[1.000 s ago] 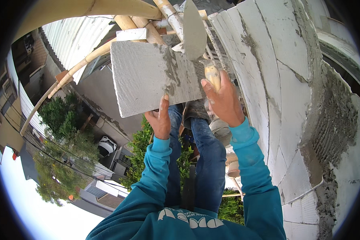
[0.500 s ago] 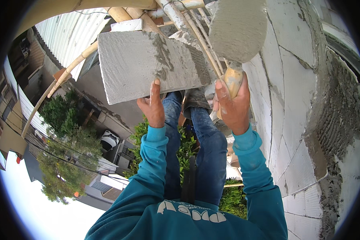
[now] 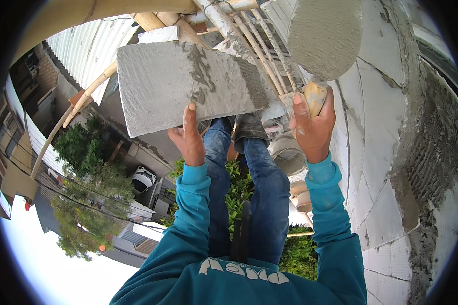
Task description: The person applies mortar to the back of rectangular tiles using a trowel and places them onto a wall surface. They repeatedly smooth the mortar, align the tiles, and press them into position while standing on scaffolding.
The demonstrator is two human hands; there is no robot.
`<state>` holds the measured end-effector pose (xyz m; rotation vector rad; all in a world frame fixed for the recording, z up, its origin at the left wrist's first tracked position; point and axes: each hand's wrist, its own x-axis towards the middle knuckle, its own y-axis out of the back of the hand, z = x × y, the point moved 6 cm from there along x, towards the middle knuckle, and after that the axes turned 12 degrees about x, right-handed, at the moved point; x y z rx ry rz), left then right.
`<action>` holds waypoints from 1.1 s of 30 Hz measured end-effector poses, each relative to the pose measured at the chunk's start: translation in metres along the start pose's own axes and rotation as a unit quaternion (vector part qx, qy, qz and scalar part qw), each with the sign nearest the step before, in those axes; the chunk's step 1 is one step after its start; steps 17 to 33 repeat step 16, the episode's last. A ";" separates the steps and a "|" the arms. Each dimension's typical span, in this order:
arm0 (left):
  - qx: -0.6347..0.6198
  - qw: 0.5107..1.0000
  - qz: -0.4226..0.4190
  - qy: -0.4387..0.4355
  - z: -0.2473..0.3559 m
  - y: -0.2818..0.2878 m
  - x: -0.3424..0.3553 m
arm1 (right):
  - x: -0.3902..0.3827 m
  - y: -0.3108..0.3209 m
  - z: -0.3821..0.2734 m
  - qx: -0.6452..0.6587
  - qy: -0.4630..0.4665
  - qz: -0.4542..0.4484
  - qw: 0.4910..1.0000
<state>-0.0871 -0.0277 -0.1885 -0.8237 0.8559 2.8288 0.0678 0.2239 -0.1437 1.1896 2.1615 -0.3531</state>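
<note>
My left hand (image 3: pixel 190 140) grips the lower edge of a grey lightweight concrete block (image 3: pixel 155 86), thumb on its face and fingers hidden beneath. Wet mortar (image 3: pixel 201 68) streaks the block's middle, and a darker patch covers its right end. In my right hand (image 3: pixel 315 129) is a trowel (image 3: pixel 324 40), held by its wooden handle with the thumb along it. Grey mortar coats the trowel's broad rounded blade, which points away from me beside the wall. The block and the trowel are apart.
On the right rises a pale block wall (image 3: pixel 376 107) with mortared joints and a ridged mortar strip (image 3: pixel 432 137). Bamboo poles (image 3: pixel 99 81) cross at the far side and left. A bucket (image 3: pixel 289 155) stands below, near my legs. Far down are trees, roofs and a white car (image 3: pixel 143 179).
My right hand has moved right with the trowel, away from the block, uncovering the bucket below. The block has shifted slightly left in my left hand.
</note>
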 end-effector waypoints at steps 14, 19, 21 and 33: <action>0.019 1.000 0.000 -0.018 0.005 -0.009 0.007 | 0.012 -0.032 0.052 -0.160 0.134 -0.010 0.978; 0.013 1.000 -0.008 -0.001 0.009 -0.013 0.007 | 0.007 -0.028 0.074 -0.148 0.170 -0.023 0.974; 0.013 1.000 -0.008 -0.001 0.009 -0.013 0.007 | 0.007 -0.028 0.074 -0.148 0.170 -0.023 0.974; 0.013 1.000 -0.008 -0.001 0.009 -0.013 0.007 | 0.007 -0.028 0.074 -0.148 0.170 -0.023 0.974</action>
